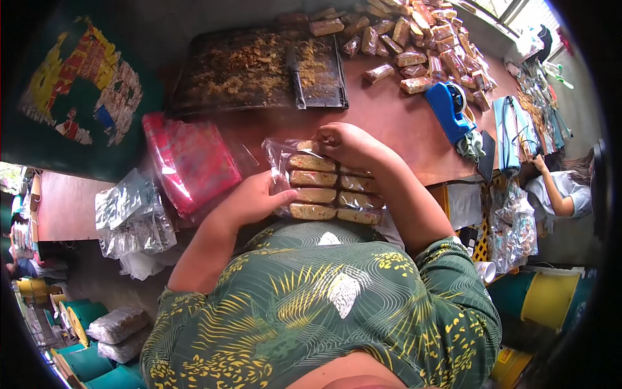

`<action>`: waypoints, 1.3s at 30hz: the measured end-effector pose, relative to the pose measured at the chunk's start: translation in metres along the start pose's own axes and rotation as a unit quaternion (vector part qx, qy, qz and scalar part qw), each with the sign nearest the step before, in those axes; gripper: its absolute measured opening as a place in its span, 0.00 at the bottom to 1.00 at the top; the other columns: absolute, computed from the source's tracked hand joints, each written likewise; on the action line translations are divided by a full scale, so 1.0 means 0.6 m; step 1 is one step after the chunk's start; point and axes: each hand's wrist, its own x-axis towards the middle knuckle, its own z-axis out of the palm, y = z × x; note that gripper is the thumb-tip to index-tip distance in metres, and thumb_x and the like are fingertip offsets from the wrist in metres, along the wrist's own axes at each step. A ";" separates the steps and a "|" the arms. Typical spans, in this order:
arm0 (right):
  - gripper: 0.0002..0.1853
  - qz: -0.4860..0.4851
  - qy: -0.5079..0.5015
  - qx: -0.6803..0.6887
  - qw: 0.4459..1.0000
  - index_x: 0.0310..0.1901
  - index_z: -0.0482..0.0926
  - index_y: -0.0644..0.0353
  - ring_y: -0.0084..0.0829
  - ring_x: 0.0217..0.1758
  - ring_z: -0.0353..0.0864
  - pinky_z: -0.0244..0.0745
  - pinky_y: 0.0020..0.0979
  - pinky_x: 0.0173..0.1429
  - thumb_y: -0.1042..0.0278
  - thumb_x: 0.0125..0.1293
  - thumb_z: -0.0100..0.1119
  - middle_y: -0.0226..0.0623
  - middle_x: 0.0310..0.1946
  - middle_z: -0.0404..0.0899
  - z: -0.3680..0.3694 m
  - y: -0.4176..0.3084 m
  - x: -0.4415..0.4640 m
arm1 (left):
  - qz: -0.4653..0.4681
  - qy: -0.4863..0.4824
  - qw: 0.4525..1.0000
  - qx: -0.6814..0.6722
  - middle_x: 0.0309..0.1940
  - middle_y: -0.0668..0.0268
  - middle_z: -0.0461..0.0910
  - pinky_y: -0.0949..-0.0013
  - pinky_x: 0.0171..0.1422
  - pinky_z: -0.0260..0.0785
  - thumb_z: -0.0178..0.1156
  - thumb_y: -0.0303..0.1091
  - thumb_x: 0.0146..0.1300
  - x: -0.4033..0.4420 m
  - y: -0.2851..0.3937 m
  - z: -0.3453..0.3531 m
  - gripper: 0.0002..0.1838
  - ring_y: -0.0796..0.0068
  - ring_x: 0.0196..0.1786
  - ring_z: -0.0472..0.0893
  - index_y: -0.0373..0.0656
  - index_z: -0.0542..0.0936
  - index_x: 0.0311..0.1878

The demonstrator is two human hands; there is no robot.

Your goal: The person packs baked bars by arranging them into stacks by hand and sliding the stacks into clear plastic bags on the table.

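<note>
A clear plastic bag (276,155) packed with two columns of golden, biscuit-like bars (313,195) is held at the table's near edge, close to my body. My left hand (260,196) grips its left side, the thumb lying across the lower bars. At the top, my right hand (350,144) is closed with curled fingers against the bag's upper part, covering some of the bars. What exactly those fingertips pinch is hidden. To the left of my left hand lies a red plastic package (193,162) in a clear wrapper.
A dark baking tray (227,74) strewn with crumbs holds a spatula (296,78). Wrapped bars (414,48) are heaped at the back right, beside a blue tape dispenser (447,110). Empty clear bags (133,211) hang over the left edge. Another person (560,188) works at the far right.
</note>
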 end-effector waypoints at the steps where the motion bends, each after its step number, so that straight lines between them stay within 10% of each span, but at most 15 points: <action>1: 0.14 0.003 -0.002 0.001 1.000 0.49 0.83 0.60 0.43 0.46 0.88 0.80 0.41 0.52 0.58 0.71 0.68 0.45 0.42 0.88 -0.001 0.000 0.000 | -0.040 0.014 0.999 -0.018 0.40 0.70 0.84 0.73 0.41 0.74 0.64 0.39 0.77 -0.003 -0.002 -0.005 0.14 0.84 0.37 0.80 0.40 0.80 0.56; 4: 0.15 0.013 -0.008 0.021 1.000 0.49 0.84 0.60 0.46 0.47 0.87 0.80 0.42 0.53 0.57 0.71 0.67 0.47 0.43 0.87 -0.003 0.002 0.001 | -0.182 0.027 0.980 -0.077 0.38 0.75 0.81 0.76 0.44 0.73 0.63 0.37 0.78 -0.027 0.035 -0.038 0.10 0.87 0.39 0.77 0.40 0.80 0.51; 12: 0.15 0.015 0.020 0.014 1.000 0.46 0.83 0.62 0.42 0.42 0.86 0.79 0.39 0.50 0.56 0.72 0.67 0.46 0.41 0.87 -0.004 -0.005 -0.004 | 0.019 0.004 0.997 -0.076 0.34 0.75 0.79 0.73 0.42 0.71 0.64 0.34 0.76 -0.047 -0.009 -0.041 0.07 0.85 0.37 0.76 0.42 0.79 0.44; 14: 0.16 -0.007 0.023 0.012 1.000 0.47 0.83 0.62 0.43 0.44 0.87 0.79 0.39 0.51 0.56 0.72 0.67 0.46 0.41 0.87 0.005 0.007 -0.001 | -0.090 -0.043 0.984 -0.145 0.36 0.74 0.80 0.72 0.43 0.71 0.65 0.34 0.76 -0.062 0.024 -0.052 0.08 0.84 0.39 0.77 0.41 0.79 0.43; 18: 0.17 -0.001 0.025 -0.002 1.000 0.48 0.83 0.62 0.43 0.46 0.87 0.80 0.40 0.53 0.55 0.73 0.67 0.46 0.42 0.87 0.003 0.003 -0.004 | -0.196 0.029 0.961 0.192 0.37 0.66 0.84 0.67 0.45 0.74 0.66 0.36 0.73 -0.056 0.024 -0.097 0.09 0.77 0.39 0.82 0.41 0.81 0.46; 22: 0.15 0.006 0.014 -0.003 1.000 0.50 0.84 0.60 0.46 0.49 0.87 0.80 0.42 0.55 0.57 0.71 0.66 0.46 0.44 0.88 0.002 0.006 -0.002 | 0.021 0.211 0.926 0.311 0.43 0.55 0.86 0.60 0.57 0.77 0.65 0.37 0.72 -0.009 0.078 -0.076 0.14 0.56 0.48 0.86 0.36 0.83 0.51; 25: 0.15 0.044 -0.015 0.040 0.998 0.51 0.85 0.57 0.49 0.51 0.87 0.81 0.45 0.57 0.60 0.68 0.65 0.47 0.47 0.88 -0.006 -0.007 -0.002 | 0.169 0.155 0.914 0.336 0.47 0.54 0.87 0.60 0.58 0.77 0.64 0.38 0.73 0.083 0.052 -0.055 0.14 0.55 0.52 0.86 0.37 0.86 0.52; 30: 0.17 0.012 -0.023 0.026 0.999 0.57 0.86 0.55 0.45 0.49 0.89 0.82 0.42 0.55 0.56 0.73 0.64 0.45 0.47 0.89 -0.007 0.027 -0.003 | -0.068 0.026 0.959 0.273 0.42 0.58 0.90 0.63 0.53 0.78 0.63 0.39 0.74 0.208 0.062 -0.033 0.14 0.67 0.44 0.87 0.39 0.89 0.51; 39: 0.18 0.151 -0.059 0.131 0.978 0.47 0.85 0.66 0.20 0.34 0.76 0.75 0.30 0.40 0.56 0.80 0.60 0.27 0.31 0.82 -0.093 0.119 -0.090 | -0.070 -0.047 0.954 0.287 0.41 0.56 0.91 0.62 0.50 0.78 0.66 0.41 0.73 0.226 0.057 -0.057 0.15 0.66 0.41 0.88 0.40 0.90 0.51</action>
